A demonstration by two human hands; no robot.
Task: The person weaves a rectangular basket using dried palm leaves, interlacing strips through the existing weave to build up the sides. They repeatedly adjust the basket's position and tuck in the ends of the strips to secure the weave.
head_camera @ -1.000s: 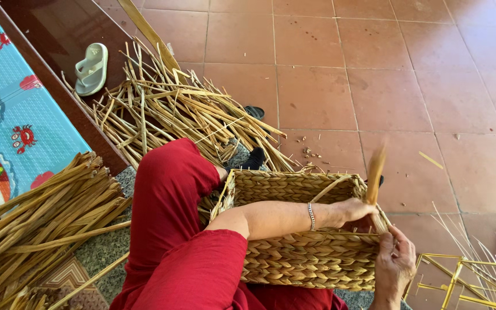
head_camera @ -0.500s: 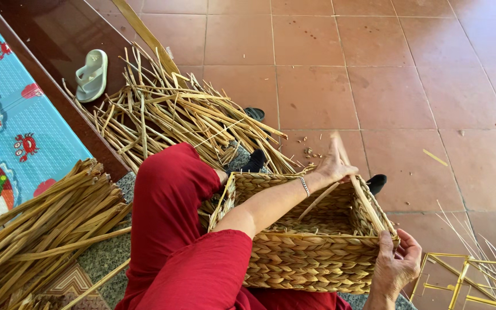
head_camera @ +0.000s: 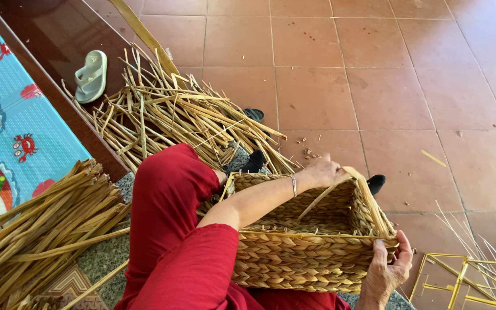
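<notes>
The woven basket (head_camera: 311, 241) sits on the person's lap. The left hand (head_camera: 322, 171) pinches a flat straw strand (head_camera: 365, 198) at the far rim; the right hand (head_camera: 387, 270) clamps the near corner. Risk: overpulling could snap the strand (it looks dry) or loosen the rim.

Your right hand (head_camera: 387, 270) is cut off at the wrist by the near edge. The basket (head_camera: 311, 252) hides its fingertips and its own floor. The yellow frame (head_camera: 466, 281) and the reed bundle (head_camera: 35, 229) run out of view.
</notes>
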